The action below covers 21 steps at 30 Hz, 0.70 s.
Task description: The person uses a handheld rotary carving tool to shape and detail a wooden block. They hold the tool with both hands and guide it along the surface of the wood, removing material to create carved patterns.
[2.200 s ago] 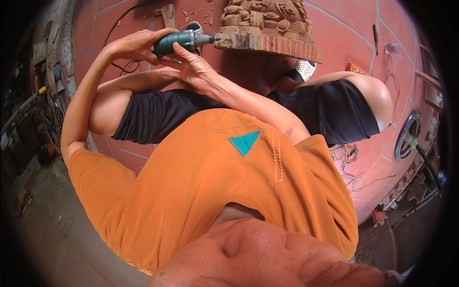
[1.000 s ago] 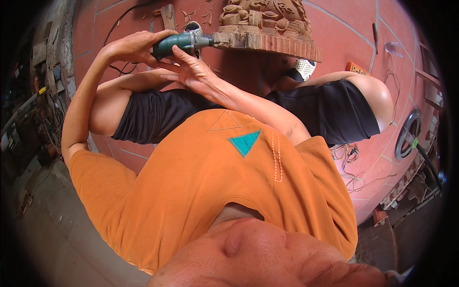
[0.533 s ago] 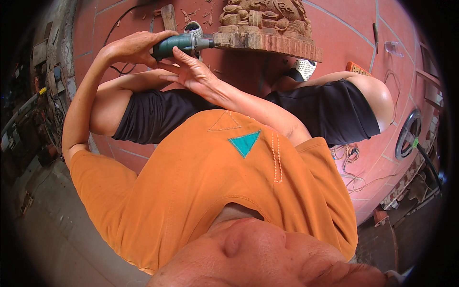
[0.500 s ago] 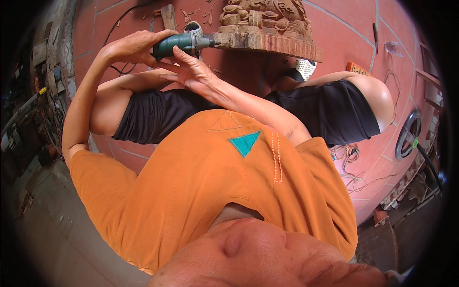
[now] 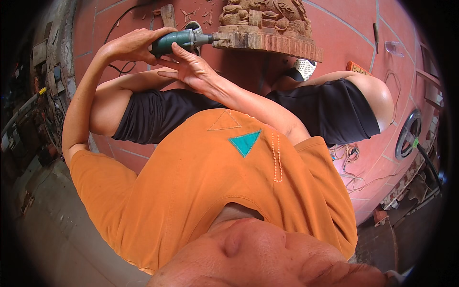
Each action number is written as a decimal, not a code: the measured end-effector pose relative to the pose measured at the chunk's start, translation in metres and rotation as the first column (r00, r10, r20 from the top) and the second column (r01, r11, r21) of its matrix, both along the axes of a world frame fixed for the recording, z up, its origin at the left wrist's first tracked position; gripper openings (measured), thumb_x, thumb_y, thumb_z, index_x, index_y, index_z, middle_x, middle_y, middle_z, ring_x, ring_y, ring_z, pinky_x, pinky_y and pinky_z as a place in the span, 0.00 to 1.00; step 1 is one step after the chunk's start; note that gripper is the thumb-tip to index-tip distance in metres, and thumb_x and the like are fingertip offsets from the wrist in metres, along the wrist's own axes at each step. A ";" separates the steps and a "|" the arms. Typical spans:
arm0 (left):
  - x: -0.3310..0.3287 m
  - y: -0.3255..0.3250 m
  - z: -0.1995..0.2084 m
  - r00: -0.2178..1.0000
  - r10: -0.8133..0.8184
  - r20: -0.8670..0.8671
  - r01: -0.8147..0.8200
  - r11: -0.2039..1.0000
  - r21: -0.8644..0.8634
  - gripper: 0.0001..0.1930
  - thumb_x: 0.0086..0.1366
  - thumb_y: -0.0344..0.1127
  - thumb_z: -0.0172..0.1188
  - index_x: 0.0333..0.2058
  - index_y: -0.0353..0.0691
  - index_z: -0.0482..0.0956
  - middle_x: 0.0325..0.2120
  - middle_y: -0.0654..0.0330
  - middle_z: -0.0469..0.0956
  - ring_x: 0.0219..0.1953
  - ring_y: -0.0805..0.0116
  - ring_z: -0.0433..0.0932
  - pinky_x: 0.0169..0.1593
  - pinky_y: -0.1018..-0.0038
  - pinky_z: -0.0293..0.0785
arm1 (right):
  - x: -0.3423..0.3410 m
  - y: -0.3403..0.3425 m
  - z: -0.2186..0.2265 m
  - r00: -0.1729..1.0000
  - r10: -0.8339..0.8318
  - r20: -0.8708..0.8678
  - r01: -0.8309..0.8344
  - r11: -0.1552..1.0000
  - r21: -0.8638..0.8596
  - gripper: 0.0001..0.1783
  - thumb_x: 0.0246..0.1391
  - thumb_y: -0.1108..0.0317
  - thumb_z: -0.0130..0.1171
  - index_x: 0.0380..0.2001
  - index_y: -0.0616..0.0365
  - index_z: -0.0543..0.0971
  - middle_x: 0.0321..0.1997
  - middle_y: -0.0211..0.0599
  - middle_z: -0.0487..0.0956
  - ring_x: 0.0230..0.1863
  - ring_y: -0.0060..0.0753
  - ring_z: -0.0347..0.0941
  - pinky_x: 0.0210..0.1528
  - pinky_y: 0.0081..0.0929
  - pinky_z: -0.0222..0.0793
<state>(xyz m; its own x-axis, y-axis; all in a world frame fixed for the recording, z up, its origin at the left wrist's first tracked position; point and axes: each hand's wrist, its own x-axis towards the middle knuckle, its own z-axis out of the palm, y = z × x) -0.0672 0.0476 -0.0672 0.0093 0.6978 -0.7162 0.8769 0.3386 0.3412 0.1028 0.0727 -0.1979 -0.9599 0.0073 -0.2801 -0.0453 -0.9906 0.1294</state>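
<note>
A green die grinder [image 5: 177, 42] with a grey metal nose lies sideways at the upper left. My left hand [image 5: 131, 45] is closed round its rear end. From below, my right hand [image 5: 193, 69] steadies the tool's body, its thumb laid along the casing and some fingers stretched out underneath; the remaining fingers are partly hidden. To the right stands a carved wooden piece [image 5: 267, 16] with a thick, rough-edged base [image 5: 272, 43]. The grinder's tip meets the left end of that base; whether it touches the wood cannot be made out.
Wood shavings [image 5: 208, 19] and a wooden-handled tool [image 5: 168, 15] lie on the red tiles beyond the grinder. An orange power strip [image 5: 357, 68], a thin dark rod [image 5: 376, 38] and a black wheel-like ring [image 5: 409, 134] are at the right. White dotted footwear [image 5: 305, 69] sits beside the carving.
The die grinder and both hands have shifted very slightly, with the tool's nose a little farther up along the end of the wooden base. The carving has not moved.
</note>
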 end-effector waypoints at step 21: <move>0.001 0.003 0.005 0.998 0.009 -0.055 -0.010 1.000 -0.028 0.46 0.42 0.32 0.68 0.62 0.50 0.58 0.35 0.46 0.79 0.39 0.43 0.78 0.41 0.55 0.72 | -0.001 0.012 0.007 0.999 0.051 -0.010 -0.049 0.993 0.107 0.28 0.50 0.55 0.68 0.51 0.55 0.73 0.54 0.40 0.74 0.61 0.45 0.65 0.61 0.59 0.61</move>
